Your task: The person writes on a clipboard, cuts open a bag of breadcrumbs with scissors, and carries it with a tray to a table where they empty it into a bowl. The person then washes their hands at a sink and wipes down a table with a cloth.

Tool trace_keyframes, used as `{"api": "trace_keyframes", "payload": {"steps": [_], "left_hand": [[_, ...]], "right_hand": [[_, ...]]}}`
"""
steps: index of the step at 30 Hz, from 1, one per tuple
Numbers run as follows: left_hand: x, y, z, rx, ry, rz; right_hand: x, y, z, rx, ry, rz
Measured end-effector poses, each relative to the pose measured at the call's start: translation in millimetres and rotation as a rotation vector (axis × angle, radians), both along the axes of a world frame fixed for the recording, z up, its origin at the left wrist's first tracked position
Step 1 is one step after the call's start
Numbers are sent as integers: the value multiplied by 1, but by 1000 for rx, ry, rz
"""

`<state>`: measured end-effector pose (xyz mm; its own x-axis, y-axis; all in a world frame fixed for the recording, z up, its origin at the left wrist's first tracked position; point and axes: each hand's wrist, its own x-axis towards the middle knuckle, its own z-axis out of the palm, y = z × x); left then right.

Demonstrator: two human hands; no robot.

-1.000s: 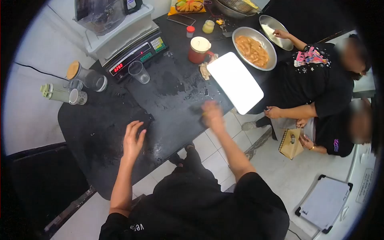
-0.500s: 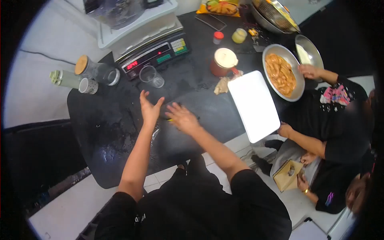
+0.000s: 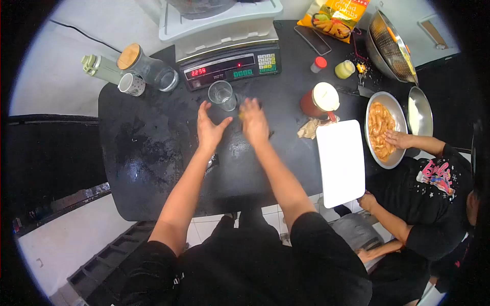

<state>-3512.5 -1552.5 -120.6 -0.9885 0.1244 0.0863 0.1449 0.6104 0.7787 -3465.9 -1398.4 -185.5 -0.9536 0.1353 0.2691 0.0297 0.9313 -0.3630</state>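
Note:
My left hand [image 3: 210,132] is open above the black table [image 3: 153,168], thumb and fingers apart, with nothing in it. To its right, my right hand [image 3: 254,125] is blurred by motion, palm down at the tabletop. Small yellow-green and dark edges show at its fingers; the rest of that thing is hidden under the hand. A clear drinking glass [image 3: 222,96] stands just beyond my hands. Behind the glass is a digital scale [image 3: 229,66] with red lit digits and a large light-coloured plastic bin on it.
At left are a glass jug [image 3: 157,72] with a wooden lid, a cup [image 3: 131,85] and a green bottle [image 3: 100,69]. At right are a red lidded pitcher [image 3: 317,102] and a white board [image 3: 341,163]. A co-worker's hand is in a bowl [image 3: 403,148] of coated meat pieces.
My view has shifted. My right hand has moved forward, nearer the glass, the yellow-green edge moving with it; my left hand stays open. The co-worker's hand has moved into the meat.

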Motion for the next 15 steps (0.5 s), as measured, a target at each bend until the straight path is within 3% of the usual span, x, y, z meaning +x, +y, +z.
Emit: {"api": "trace_keyframes", "payload": {"steps": [1, 3, 5, 6, 9, 13, 15], "left_hand": [[-6, 6, -2, 56, 45, -34], [-14, 18, -10, 103, 34, 3], [-16, 26, -7, 222, -21, 97], [-17, 30, -5, 75, 71, 132], [-26, 35, -9, 152, 67, 156], [-30, 19, -4, 104, 99, 139], [-30, -2, -3, 121, 83, 185]], "right_hand": [[15, -14, 4, -133, -34, 43], [39, -1, 4, 18, -6, 201], [30, 37, 17, 69, -13, 56], [16, 60, 6, -8, 45, -124], [-34, 92, -5, -73, 219, -462], [-68, 34, -5, -96, 218, -348], [-70, -18, -5, -80, 129, -153]]}}
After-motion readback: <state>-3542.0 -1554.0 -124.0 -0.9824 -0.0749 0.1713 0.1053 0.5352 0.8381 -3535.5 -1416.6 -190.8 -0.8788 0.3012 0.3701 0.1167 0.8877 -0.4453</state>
